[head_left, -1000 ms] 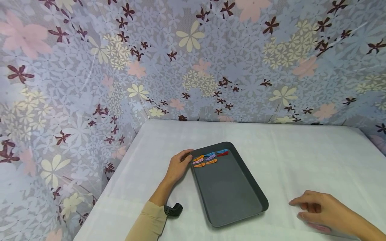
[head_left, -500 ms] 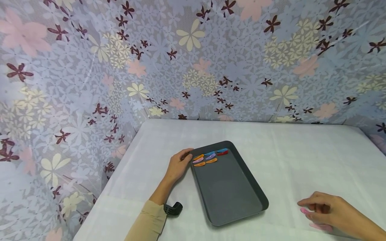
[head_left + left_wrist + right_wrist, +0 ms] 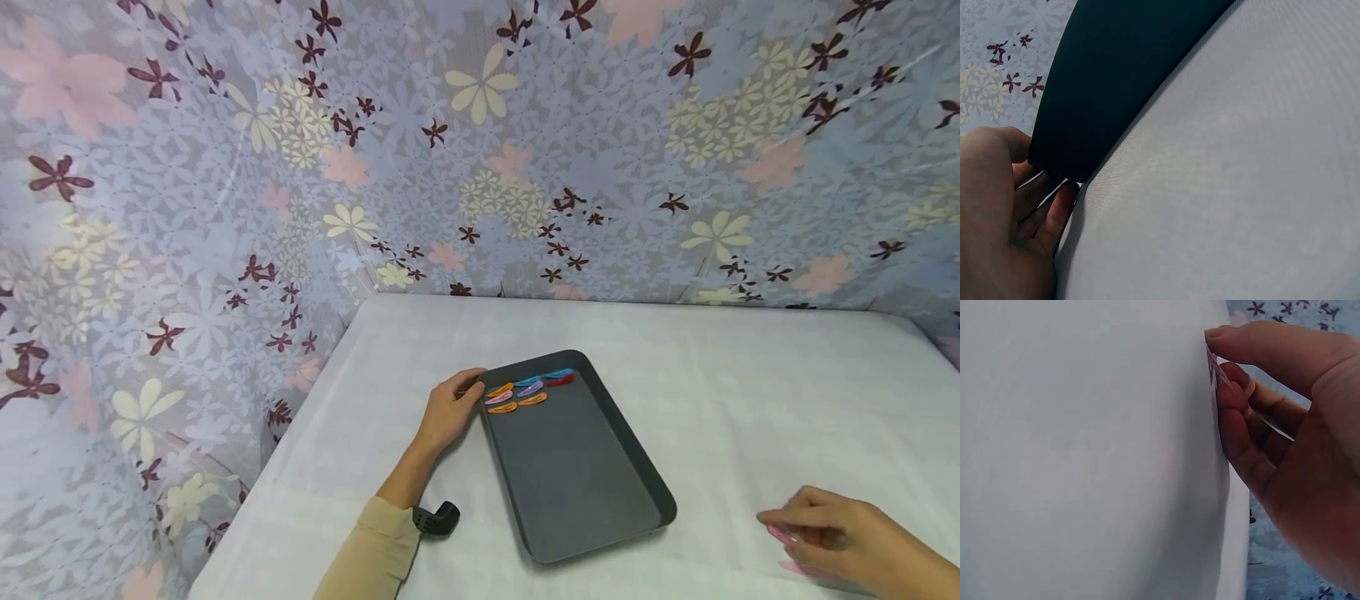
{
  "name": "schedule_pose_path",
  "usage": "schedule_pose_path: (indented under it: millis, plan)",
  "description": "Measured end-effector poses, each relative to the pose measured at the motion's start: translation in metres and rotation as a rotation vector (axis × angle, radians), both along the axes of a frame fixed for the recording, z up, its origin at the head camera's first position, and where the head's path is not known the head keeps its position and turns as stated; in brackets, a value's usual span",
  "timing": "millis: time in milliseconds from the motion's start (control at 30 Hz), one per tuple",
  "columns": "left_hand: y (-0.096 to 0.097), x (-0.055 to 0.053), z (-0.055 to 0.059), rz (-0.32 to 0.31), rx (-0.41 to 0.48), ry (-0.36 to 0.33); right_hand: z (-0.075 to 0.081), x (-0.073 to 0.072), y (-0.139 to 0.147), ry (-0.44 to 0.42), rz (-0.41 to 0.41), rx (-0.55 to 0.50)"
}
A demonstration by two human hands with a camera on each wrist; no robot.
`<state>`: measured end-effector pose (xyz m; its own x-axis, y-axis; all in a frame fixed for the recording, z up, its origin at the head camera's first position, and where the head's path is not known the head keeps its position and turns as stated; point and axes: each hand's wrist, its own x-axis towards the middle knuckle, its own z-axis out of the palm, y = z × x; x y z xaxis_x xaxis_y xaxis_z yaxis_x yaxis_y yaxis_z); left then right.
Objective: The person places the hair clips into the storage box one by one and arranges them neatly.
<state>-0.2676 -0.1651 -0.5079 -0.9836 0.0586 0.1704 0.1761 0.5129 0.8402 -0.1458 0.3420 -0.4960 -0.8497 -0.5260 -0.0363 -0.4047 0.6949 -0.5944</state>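
Note:
My left hand [image 3: 448, 410] holds the far left corner of a dark grey tray [image 3: 581, 467]; in the left wrist view its thumb and fingertips meet the tray's [image 3: 1104, 81] outer wall. Several snap hair clips lie in rows at the tray's far end, among them an orange one [image 3: 502, 407], a purple one [image 3: 530, 388] and a red one [image 3: 559, 381]. Right of the tray, my right hand [image 3: 847, 533] pinches a pink hair clip [image 3: 782, 534] between thumb and fingers, low over the cloth. Another pink piece [image 3: 804, 571] lies beneath that hand, partly hidden.
A white cloth [image 3: 720, 383] covers the table under the tray and both hands. Flowered fabric [image 3: 480, 183] hangs behind the table and along its left side. A black wrist device [image 3: 437, 518] sits on my left wrist by the sleeve.
My right hand has moved slightly right and now pinches a pink hair clip that showed at its fingertips half a second ago. The left hand stays at the tray's corner. The view has shifted slightly.

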Motion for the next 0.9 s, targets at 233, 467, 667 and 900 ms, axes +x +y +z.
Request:
schedule_pose_path:
  millis: [233,467,667,900]
  plan:
    - [0.000,-0.001,0.002,-0.021,-0.015,0.017,0.013,0.000,-0.008,-0.163,-0.099,0.223]
    - [0.000,-0.002,-0.001,-0.014,-0.018,0.019,0.009,0.003,-0.013,0.003,-0.127,0.164]
    - [0.001,-0.003,-0.001,0.000,-0.037,0.033,0.007,0.004,-0.013,0.103,-0.144,0.155]
    - [0.002,0.000,0.002,-0.002,-0.020,0.017,0.007,0.005,-0.017,0.101,-0.204,0.223]
